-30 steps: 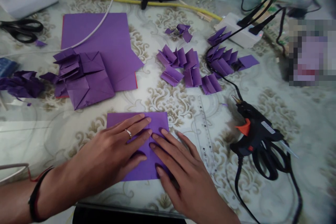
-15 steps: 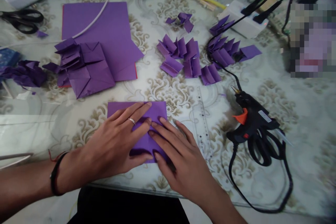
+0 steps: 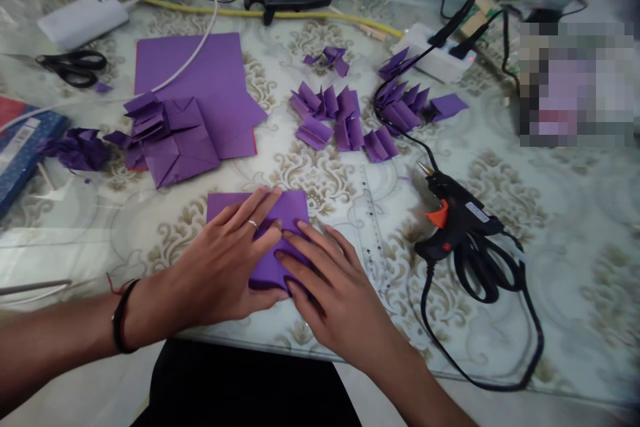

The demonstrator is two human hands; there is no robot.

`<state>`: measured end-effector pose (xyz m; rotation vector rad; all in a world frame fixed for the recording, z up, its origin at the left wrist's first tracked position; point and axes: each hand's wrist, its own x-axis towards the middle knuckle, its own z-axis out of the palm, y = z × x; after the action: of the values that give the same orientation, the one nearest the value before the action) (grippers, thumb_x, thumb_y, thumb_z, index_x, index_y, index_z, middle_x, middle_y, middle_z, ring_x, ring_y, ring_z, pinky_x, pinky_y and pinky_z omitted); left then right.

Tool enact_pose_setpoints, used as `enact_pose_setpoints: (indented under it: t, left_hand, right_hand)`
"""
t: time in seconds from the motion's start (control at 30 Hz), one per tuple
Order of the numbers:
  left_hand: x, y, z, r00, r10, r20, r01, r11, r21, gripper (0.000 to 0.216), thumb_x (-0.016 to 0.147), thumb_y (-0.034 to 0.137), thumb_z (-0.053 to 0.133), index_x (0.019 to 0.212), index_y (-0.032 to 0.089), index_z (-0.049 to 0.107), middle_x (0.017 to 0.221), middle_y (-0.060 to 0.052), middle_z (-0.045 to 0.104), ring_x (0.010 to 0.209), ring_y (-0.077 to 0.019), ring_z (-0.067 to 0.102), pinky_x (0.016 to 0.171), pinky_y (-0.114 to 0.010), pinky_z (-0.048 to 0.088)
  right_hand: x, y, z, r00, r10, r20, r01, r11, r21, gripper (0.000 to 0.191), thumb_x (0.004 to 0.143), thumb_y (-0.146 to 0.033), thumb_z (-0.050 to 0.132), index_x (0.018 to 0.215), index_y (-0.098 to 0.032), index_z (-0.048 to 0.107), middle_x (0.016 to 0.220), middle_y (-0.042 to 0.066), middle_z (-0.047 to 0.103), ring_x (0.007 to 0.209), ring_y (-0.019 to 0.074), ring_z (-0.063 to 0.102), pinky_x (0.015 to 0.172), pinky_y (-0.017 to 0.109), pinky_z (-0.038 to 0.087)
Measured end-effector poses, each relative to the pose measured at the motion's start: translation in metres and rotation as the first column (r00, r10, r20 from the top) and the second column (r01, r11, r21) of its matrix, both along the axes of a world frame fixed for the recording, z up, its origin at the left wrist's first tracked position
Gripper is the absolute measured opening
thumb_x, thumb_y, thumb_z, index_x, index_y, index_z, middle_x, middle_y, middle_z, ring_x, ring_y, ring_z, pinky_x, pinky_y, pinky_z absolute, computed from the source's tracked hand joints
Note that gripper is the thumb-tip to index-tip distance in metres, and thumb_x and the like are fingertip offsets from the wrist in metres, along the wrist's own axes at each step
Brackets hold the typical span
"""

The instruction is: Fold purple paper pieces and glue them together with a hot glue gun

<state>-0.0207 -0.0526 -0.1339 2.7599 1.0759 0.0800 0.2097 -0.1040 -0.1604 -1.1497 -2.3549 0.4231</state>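
A square of purple paper lies near the table's front edge, partly covered by both hands. My left hand, with a ring and a black wristband, rests on its left part, fingers stretched toward the upper right. On the right part of the paper lies my right hand, its fingers extended and slightly apart. The fingertips of the two hands meet near the paper's middle. Behind the hands sits a folded purple paper piece, overlapping flat purple sheets.
Several small folded purple pieces stand at centre back. To the right are a glue gun with its cable and black-handled scissors. A clear ruler lies beside my right hand. A white power strip and black scissors lie farther back.
The camera view has shifted, showing more of the table's back and left side. Both hands stay on the purple paper in nearly the same pose.
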Motion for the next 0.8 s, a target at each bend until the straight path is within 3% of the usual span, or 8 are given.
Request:
enact_pose_setpoints:
  t: [0.13, 0.43, 0.8]
  left_hand:
    - [0.001, 0.000, 0.002, 1.000, -0.001, -0.026, 0.001, 1.000, 0.000, 0.074, 0.088, 0.066, 0.079, 0.135, 0.010, 0.065, 0.176, -0.031, 0.032, 0.165, -0.0471, 0.030, 0.123, -0.060, 0.047]
    - [0.003, -0.001, 0.005, 1.000, -0.016, -0.015, 0.016, 1.000, 0.013, 0.073, 0.090, 0.058, 0.078, 0.138, 0.004, 0.063, 0.174, -0.035, 0.033, 0.164, -0.0490, 0.032, 0.124, -0.060, 0.045]
    - [0.000, 0.000, 0.007, 1.000, -0.021, -0.002, 0.021, 0.999, -0.027, 0.067, 0.093, 0.050, 0.076, 0.140, 0.004, 0.063, 0.175, -0.034, 0.029, 0.165, -0.0488, 0.029, 0.126, -0.061, 0.043]
  right_hand:
    - [0.000, -0.003, 0.001, 1.000, 0.002, 0.017, -0.002, 1.000, 0.028, 0.030, 0.108, -0.018, 0.057, 0.132, -0.016, 0.075, 0.142, 0.009, 0.075, 0.143, 0.0273, 0.060, 0.132, 0.050, 0.032]
    - [0.003, -0.019, 0.008, 0.998, 0.039, 0.048, -0.041, 0.998, 0.040, 0.029, 0.108, -0.015, 0.056, 0.128, -0.016, 0.076, 0.138, 0.007, 0.079, 0.139, 0.0243, 0.063, 0.133, 0.048, 0.028]
    - [0.002, -0.027, 0.012, 0.993, 0.059, 0.106, -0.067, 0.995, 0.069, 0.031, 0.108, -0.014, 0.054, 0.131, -0.010, 0.074, 0.138, 0.008, 0.079, 0.134, 0.0249, 0.066, 0.122, 0.048, 0.041]
